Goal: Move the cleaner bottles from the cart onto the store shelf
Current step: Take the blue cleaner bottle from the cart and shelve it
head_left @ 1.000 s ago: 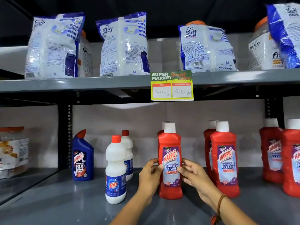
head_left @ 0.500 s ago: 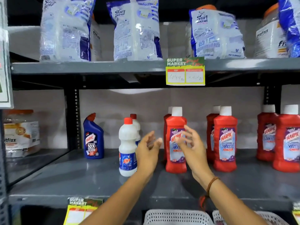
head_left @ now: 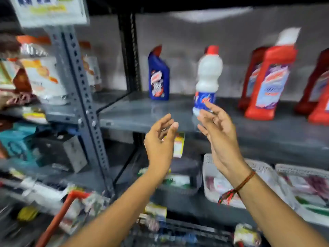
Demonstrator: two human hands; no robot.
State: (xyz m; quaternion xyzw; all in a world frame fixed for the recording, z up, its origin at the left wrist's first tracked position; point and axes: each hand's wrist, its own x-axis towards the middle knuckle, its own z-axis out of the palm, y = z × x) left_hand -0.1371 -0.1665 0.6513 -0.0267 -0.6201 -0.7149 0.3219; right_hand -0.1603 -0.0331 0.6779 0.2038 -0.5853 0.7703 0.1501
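A: Biggest thing first?

B: The grey shelf (head_left: 160,113), running from 9 o'clock across to 3 o'clock, with a perforated upright (head_left: 83,97) at its left end. The whole view is blurred and tilted.

A: And the cleaner bottles?

B: On that shelf. Red bottles (head_left: 268,82) stand at 2 to 3 o'clock (one white-capped in front, another just behind it, more cut off at the right edge). A white bottle (head_left: 207,77) with a red cap and blue label stands at about 1 o'clock, near the front edge. A blue bottle (head_left: 159,77) with a red cap is at 12 o'clock, further back, well apart from the white one.

A: Below the shelf?

B: White baskets (head_left: 263,168) at 4 o'clock holding packets I can't make out. At 7 o'clock, an orange-red bar (head_left: 58,218), possibly the cart's handle; too blurred to be sure.

A: The hands?

B: Both are raised in front of the shelf edge near centre, palms facing each other. The left hand (head_left: 160,139) has its grip loose, fingers half curled, holding nothing. The right hand (head_left: 219,132) is spread wide, also empty; its fingertips (head_left: 207,104) overlap the white bottle's label in view, though whether they touch it I can't tell.

A: Smallest?

B: A red-brown thread band (head_left: 236,188) on the right wrist, and a yellow price tag (head_left: 179,145) under the shelf edge between the hands.
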